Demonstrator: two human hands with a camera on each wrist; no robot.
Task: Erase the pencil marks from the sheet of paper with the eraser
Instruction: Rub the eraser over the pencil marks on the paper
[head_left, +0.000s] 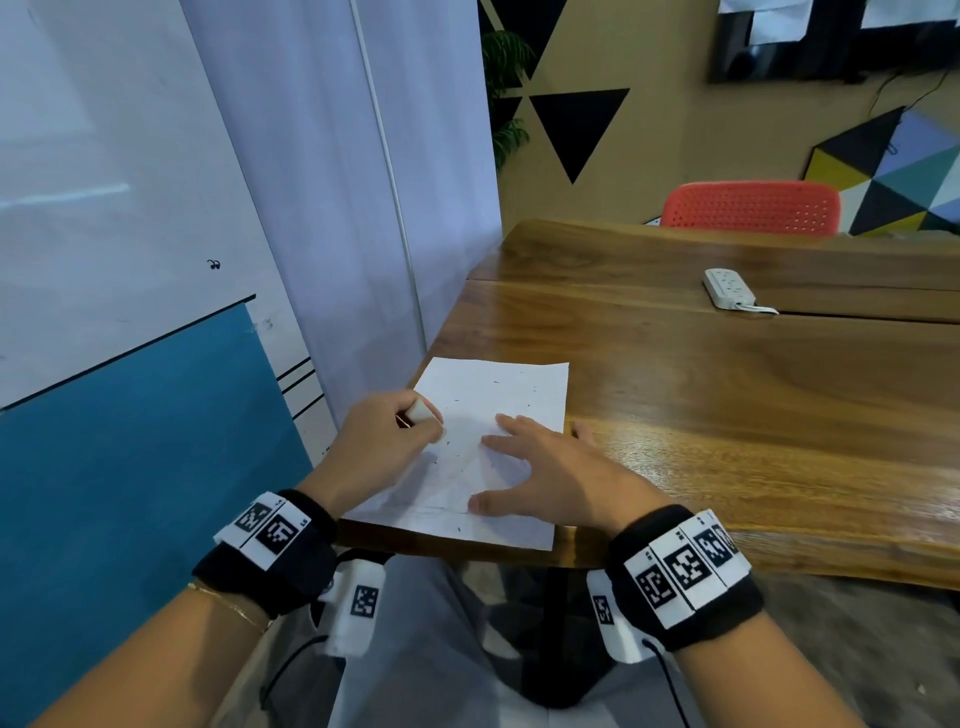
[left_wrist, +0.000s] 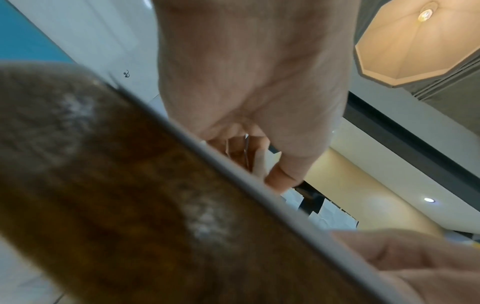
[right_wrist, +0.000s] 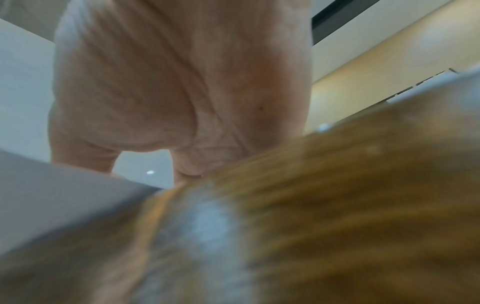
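**Head view: eraser on the sheet's left edge, flat palm holding it down**

Head view shows me seated at the near corner of a wooden table (head_left: 727, 395), with the sheet of paper (head_left: 511, 387) lying flat at that corner, its near edge close to the table's rim. My left hand (head_left: 382, 441) has its fingers curled round the eraser (head_left: 420, 413), a small pale block whose end shows between thumb and forefinger; it sits over the sheet's left edge, about midway along. Faint pencil marks (head_left: 457, 480) run across the lower middle of the page, too light for me to read their shape, and small dark specks lie scattered over the rest.

My right hand (head_left: 550, 475) lies flat on the paper's right half, fingers straight and spread, the thumb stretched along the near part of the page and the outer fingers reaching past the right edge onto the wood. It holds nothing.

From the left wrist, my left hand (left_wrist: 259, 82) appears from beneath, fingers bunched tight, with the paper's edge (left_wrist: 233, 170) a pale line over blurred wood. From the right wrist, my right hand (right_wrist: 182, 82) is seen palm-side, fingers reaching down to the table; the surface below is blurred.

Farther off on the table rests a white power strip (head_left: 730, 288), and a red chair (head_left: 753, 205) stands behind the far edge.
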